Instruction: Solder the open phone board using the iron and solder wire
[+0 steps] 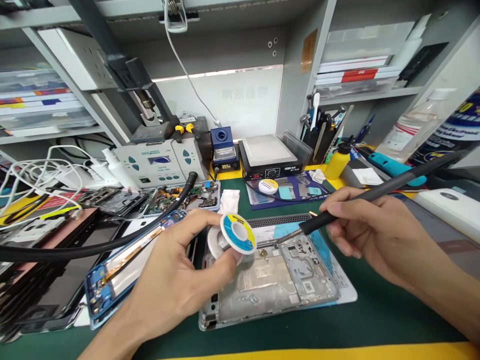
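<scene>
My left hand (180, 280) is closed around a small spool of solder wire (235, 236) with a blue and yellow label, held above an opened phone (273, 285) whose metal inner frame faces up. My right hand (369, 225) grips a black soldering iron (375, 192) like a pen. Its tip points left and down and ends close to the spool, over the top edge of the phone. The phone lies on a light work mat on the green bench.
A blue-framed phone part (108, 280) lies left of the open phone, under a thick black hose (112, 240). A soldering station (157, 162), a hot plate (268, 157), a yellow bottle (337, 160) and tool holder stand behind. Cables and dismantled phones crowd the left.
</scene>
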Tool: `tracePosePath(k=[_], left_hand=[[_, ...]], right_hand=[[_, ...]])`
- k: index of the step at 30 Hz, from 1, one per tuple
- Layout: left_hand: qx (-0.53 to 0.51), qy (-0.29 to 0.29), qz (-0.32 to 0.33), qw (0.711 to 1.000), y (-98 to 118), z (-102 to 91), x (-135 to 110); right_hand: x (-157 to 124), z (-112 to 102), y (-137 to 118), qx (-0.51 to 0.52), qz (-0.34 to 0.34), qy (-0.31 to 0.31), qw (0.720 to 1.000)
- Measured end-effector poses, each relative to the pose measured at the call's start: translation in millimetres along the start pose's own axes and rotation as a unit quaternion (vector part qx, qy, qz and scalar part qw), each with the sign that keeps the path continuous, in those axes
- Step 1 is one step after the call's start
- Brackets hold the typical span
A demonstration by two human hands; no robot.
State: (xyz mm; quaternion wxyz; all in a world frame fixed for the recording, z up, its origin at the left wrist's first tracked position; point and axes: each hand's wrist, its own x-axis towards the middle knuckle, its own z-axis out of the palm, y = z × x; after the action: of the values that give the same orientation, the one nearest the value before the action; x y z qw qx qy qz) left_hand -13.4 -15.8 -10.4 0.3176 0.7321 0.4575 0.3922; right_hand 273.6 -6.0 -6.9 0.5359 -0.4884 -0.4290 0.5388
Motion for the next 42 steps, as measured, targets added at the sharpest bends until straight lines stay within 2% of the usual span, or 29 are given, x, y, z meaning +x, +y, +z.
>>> tracePosePath(k=[8, 14, 20, 24, 27, 31, 35, 39, 42], left_hand=[[-0.019, 0.022, -0.017, 0.999, 0, -1.1, 4], [-0.085, 0.078, -0.017, 0.993, 7, 0.0, 8], [-0.128, 0.119, -0.050, 0.983, 8, -5.7, 10], [-0.129, 0.117, -0.046, 0.984, 5, -11.6, 12], [-0.163, 0.162, -0.055, 0.972, 4, -13.3, 14], [-0.204, 0.227, -0.055, 0.951, 7, -17.3, 14], [-0.249, 0.248, -0.069, 0.934, 4, -25.2, 14], [-0.337, 0.253, -0.091, 0.902, -7, -31.7, 20], [-0.411, 0.237, -0.106, 0.874, -11, -35.1, 24]], right_hand=[[2, -2, 2, 0.009, 0.019, -0.005, 1.000], [3, -1, 2, 0.022, 0.035, -0.003, 0.999], [4, 3, 6, 0.015, 0.049, 0.003, 0.999], [2, 3, 6, -0.010, 0.030, -0.005, 0.999], [7, 5, -9, -0.057, -0.013, -0.016, 0.998], [42, 26, -44, -0.164, -0.097, -0.023, 0.981], [109, 70, -73, -0.287, -0.139, 0.007, 0.948], [167, 116, -80, -0.369, -0.157, 0.012, 0.916], [188, 141, -76, -0.424, -0.172, 0.009, 0.889]])
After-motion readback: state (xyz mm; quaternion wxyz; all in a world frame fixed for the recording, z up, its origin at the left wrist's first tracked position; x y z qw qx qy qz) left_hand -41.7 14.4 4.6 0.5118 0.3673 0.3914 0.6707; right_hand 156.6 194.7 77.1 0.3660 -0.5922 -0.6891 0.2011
